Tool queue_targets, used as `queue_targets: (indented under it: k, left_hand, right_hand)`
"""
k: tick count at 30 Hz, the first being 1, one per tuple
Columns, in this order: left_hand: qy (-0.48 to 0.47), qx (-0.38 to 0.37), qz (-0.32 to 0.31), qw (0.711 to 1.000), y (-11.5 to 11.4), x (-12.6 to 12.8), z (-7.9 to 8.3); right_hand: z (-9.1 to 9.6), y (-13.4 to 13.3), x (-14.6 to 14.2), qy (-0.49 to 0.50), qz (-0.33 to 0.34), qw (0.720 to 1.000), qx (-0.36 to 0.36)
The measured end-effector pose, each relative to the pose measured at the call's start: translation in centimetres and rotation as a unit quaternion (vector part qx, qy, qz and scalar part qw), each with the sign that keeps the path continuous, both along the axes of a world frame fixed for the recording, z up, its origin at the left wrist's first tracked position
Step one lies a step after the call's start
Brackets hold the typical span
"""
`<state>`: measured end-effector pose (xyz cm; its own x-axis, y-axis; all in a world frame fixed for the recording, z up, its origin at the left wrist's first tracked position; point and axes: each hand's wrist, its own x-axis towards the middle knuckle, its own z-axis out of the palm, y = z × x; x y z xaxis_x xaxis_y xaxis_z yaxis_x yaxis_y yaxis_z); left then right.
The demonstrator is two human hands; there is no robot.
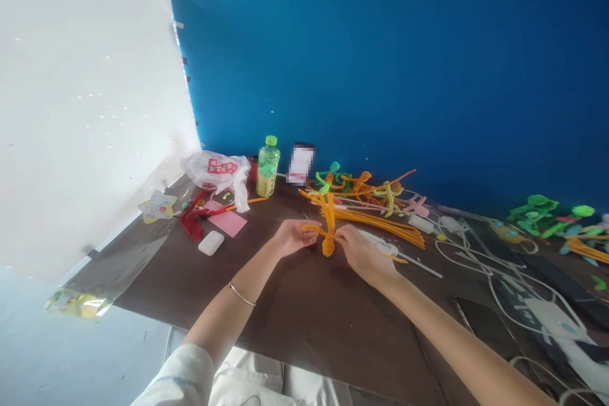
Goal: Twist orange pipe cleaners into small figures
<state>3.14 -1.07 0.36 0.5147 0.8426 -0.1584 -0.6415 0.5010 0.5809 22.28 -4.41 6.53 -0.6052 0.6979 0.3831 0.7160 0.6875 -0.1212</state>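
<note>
Head view: left hand (295, 236) and right hand (362, 255) both pinch an orange pipe-cleaner figure (327, 222) — narrow grip, fingers closed on it, figure between the hands, over the table (285, 304). Loose orange pipe cleaners (380, 226) lie just beyond the right hand; pink note (227, 223) and white case (211, 243) lie left of the left hand — green bottle (268, 168) farther back.

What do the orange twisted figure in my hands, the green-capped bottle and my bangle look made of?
The orange twisted figure looks like chenille pipe cleaner, probably over wire: fuzzy, matte, holding tight bends. The green-capped bottle seems clear plastic, from its glossy, moulded surface. The bangle looks like polished metal, from its thin bright shine; which metal is unclear.
</note>
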Motion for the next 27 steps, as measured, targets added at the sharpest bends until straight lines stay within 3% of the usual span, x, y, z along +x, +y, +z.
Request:
queue_targets:
  k: [5, 11, 16, 21, 27]
  left_hand:
    - [0.049, 0.098, -0.013, 0.994, -0.9, 1.3, -0.3]
    - [0.111, 0.125, 0.069, 0.983, -1.1, 2.0, -0.4]
    - [0.086, 0.082, 0.09, 0.989, -0.8, 2.1, -0.4]
    - [0.061, 0.064, 0.092, 0.992, -0.8, 1.7, 0.0]
    - [0.088, 0.068, 0.096, 0.989, -0.9, 1.9, 0.0]
  right_hand:
    - [-0.8, 1.0, -0.9, -0.016, -0.076, 0.997, 0.002]
    - [-1.7, 1.1, -2.1, -0.053, -0.087, 0.995, 0.002]
    - [-1.4, 1.1, -2.0, -0.025, -0.02, 0.999, -0.001]
    - [-1.3, 1.1, -1.0, -0.029, 0.017, 0.996, 0.085]
    - [-0.4, 0.6, -0.8, -0.148, 0.066, 0.97, 0.18]
